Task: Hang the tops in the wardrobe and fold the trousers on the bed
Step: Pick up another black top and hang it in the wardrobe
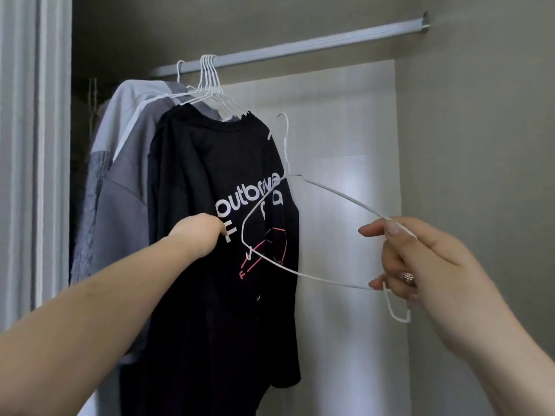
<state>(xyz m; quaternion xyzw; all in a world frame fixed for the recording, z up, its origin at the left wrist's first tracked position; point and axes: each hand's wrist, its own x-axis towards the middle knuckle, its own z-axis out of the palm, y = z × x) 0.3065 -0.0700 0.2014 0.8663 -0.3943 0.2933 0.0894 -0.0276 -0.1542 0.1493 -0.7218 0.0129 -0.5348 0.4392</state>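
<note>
right hand (pixel 420 265) pinches an empty white wire hanger (pixel 315 232), free for the next top | left hand (pixel 201 235) grips the hung black printed tee (pixel 210 175), steadying it | rail (pixel 300 45) above, far

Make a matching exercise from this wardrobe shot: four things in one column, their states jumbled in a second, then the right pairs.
Things:
1. black T-shirt
2. empty white hanger
3. left hand
4. grey top

States:
A. held off the rail by the right hand
B. hangs behind the printed shirt
C. hangs frontmost on the rail, white lettering showing
D. touches the black fabric

Pairs: 1-C, 2-A, 3-D, 4-B
</note>
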